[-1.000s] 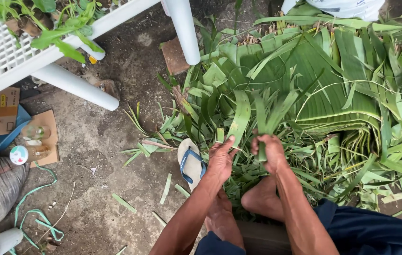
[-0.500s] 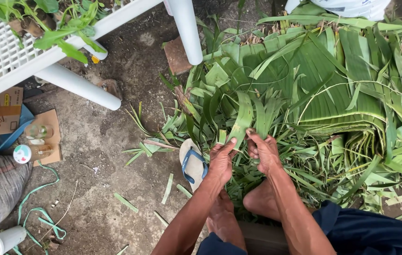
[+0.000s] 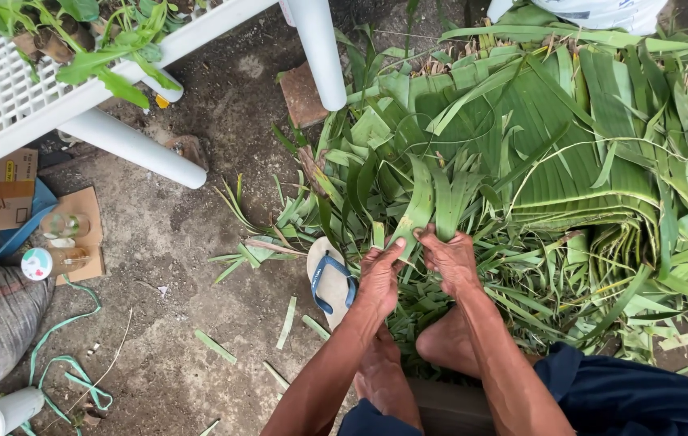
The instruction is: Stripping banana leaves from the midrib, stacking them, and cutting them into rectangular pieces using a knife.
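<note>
Many cut banana leaves (image 3: 554, 145) heaped over bare ground (image 3: 174, 242), filling the right side. White plastic rack (image 3: 5, 89) standing upper left, pale flip-flop (image 3: 329, 278) just left of the hands. Left hand (image 3: 379, 278) and right hand (image 3: 450, 260) side by side, fingers clamped on one green leaf strip (image 3: 421, 202) rising from the heap's near edge, above two bare feet.

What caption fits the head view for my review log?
Left hand and right hand grip a folded green leaf strip above a pile of banana leaves, beside a blue-strapped flip-flop.
</note>
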